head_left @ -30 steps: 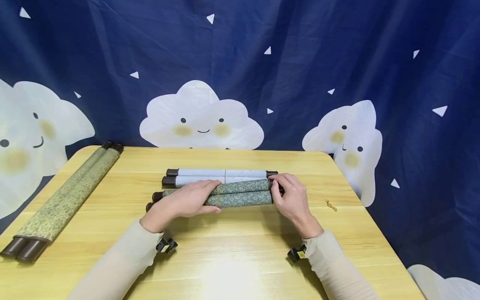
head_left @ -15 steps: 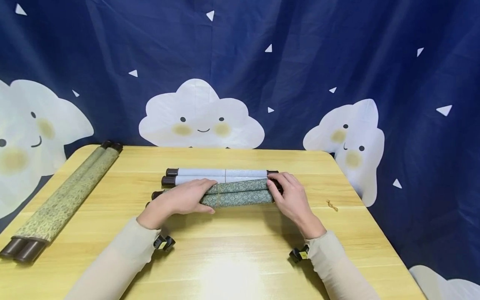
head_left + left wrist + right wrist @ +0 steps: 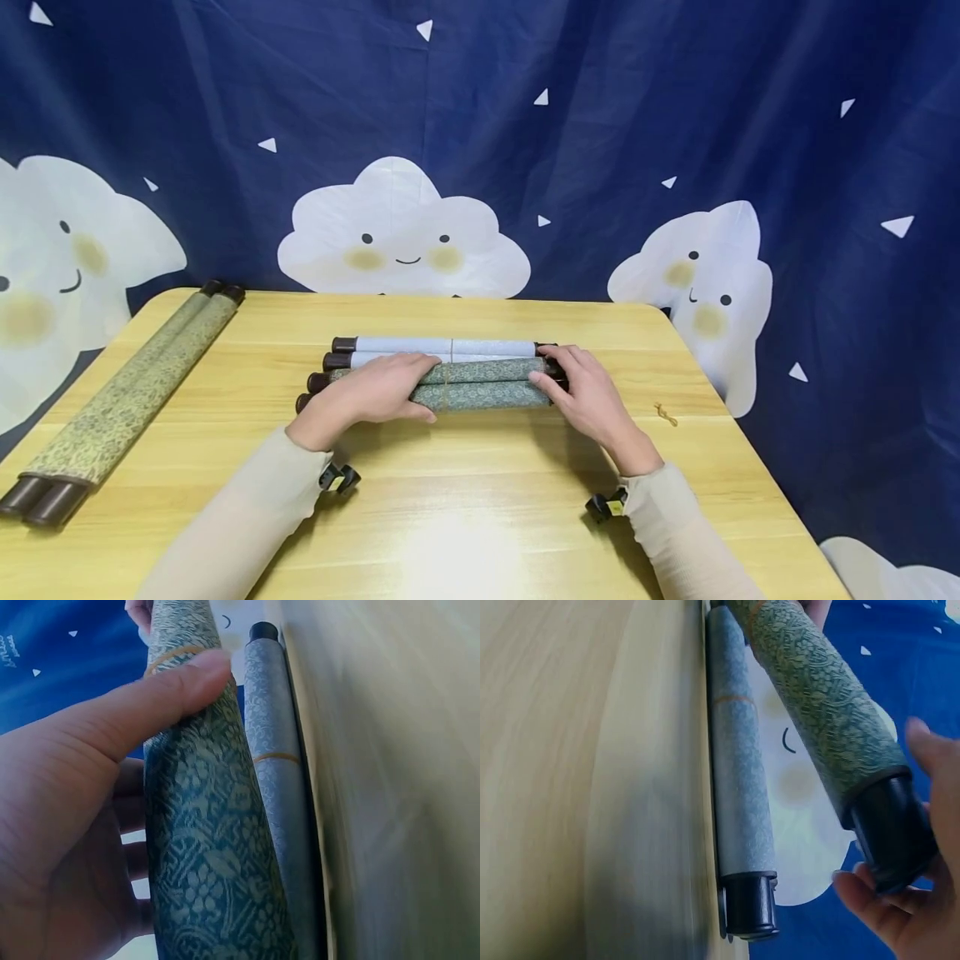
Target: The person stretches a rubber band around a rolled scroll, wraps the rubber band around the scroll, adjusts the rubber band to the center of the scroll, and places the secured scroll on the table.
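Left hand point(image 3: 367, 396): clamped over the left half of the green scroll pair point(image 3: 483, 397), thumb on the near side by the tie cord point(image 3: 447, 387), fingers behind.
Right hand point(image 3: 592, 396): well apart from the left, fingers curled about the dark knobs point(image 3: 892, 836) at the pair's right end; how firmly the thumb presses is hard to judge.
Green scroll pair: held just above the wood, it seems, right end slightly farther than left, partly covering the near roll of the pale scroll pair point(image 3: 405, 345).
Handling: best kept level, I'd say, both ends moving together; the left thumb should stay off the cord so it doesn't slide, and the right fingers want clearance before the knobs touch wood.
Pale scroll pair: lies flat just beyond the green; a nudge from the green could roll it or skew its line.
Yellow scroll pair point(image 3: 142, 390): well to the left, slanting from far to near, out of the way.
Loose cord point(image 3: 665, 414): right of the right hand, near the right edge; a sweeping sleeve might catch it.
Table point(image 3: 465, 475): bare wood on the near side gives the most room; the far strip before the curtain point(image 3: 600, 142) is narrower.
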`<state>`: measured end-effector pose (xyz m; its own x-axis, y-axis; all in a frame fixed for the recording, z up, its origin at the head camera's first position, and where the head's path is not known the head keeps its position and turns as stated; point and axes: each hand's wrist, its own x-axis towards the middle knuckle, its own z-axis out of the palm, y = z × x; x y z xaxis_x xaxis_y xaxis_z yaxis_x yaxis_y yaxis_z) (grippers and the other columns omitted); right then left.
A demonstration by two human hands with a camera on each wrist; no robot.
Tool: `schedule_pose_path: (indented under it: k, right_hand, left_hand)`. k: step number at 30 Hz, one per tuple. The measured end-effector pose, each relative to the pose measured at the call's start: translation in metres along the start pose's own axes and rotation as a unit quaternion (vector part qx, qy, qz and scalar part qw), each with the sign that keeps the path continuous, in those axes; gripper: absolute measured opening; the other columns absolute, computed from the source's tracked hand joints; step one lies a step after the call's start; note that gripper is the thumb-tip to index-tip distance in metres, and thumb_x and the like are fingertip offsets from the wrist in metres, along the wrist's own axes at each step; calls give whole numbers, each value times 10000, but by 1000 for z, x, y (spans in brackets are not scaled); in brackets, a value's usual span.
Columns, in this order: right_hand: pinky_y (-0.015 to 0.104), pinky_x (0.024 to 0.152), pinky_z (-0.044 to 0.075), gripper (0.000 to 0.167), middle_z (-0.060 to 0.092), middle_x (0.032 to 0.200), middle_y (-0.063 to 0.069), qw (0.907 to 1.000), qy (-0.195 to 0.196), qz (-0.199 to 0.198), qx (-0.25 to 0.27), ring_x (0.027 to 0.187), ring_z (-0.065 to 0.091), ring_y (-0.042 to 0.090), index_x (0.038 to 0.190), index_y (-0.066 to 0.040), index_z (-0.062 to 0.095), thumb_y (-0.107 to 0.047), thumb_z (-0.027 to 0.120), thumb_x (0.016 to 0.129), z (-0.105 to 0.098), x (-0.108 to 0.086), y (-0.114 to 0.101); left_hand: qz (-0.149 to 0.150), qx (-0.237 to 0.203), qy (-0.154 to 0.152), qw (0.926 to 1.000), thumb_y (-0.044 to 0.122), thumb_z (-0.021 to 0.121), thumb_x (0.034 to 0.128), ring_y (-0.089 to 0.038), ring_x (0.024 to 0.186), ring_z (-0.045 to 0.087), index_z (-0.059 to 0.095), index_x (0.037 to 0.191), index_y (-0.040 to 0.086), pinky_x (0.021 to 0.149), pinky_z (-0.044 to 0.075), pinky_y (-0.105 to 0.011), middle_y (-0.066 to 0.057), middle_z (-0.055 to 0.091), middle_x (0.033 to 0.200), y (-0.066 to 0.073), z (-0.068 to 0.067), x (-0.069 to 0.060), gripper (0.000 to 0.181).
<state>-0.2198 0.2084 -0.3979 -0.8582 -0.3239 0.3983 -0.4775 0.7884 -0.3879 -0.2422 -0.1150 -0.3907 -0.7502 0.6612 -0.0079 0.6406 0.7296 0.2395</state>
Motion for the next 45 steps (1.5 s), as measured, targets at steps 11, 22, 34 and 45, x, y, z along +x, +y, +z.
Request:
schedule_pose_path:
  k: [11,22,34,45]
  right_hand:
    - [519,992,428,874,512,1309,106,9945,-1033,6,-179,1206,476,326,1466,-163,434,-513,801,754,-1,-2,3]
    - [540,1006,416,849,512,1297,87,9911,-1281,166,-314,1223,470,338,1454,-137,447,-457,821,762,2,-3,10]
    - [526,1034,399,865,526,1323,157,9884,-1373,11,-648,1235,472,379,1439,-90,471,-478,822,750,9,-2,18]
    - [521,1046,394,848,508,1370,187,9852,-1570,47,-694,1254,468,398,1420,-80,488,-482,820,751,15,-2,16]
  left_hand:
    - [-44,275,6,9996,481,770,793,-376,1288,465,407,1442,-35,1103,338,-502,-209,481,1416,-2,3,7,905]
    - [20,541,69,9985,499,787,771,-367,1258,477,451,1417,-20,1090,362,-487,-196,489,1390,0,12,15,895]
    - [-82,738,-103,9972,536,784,743,-361,1229,476,479,1402,-11,1063,395,-489,-187,499,1371,4,15,20,910]
    - [-164,864,-261,9958,516,777,769,-362,1237,466,468,1402,-15,1062,399,-479,-187,493,1369,8,16,19,883]
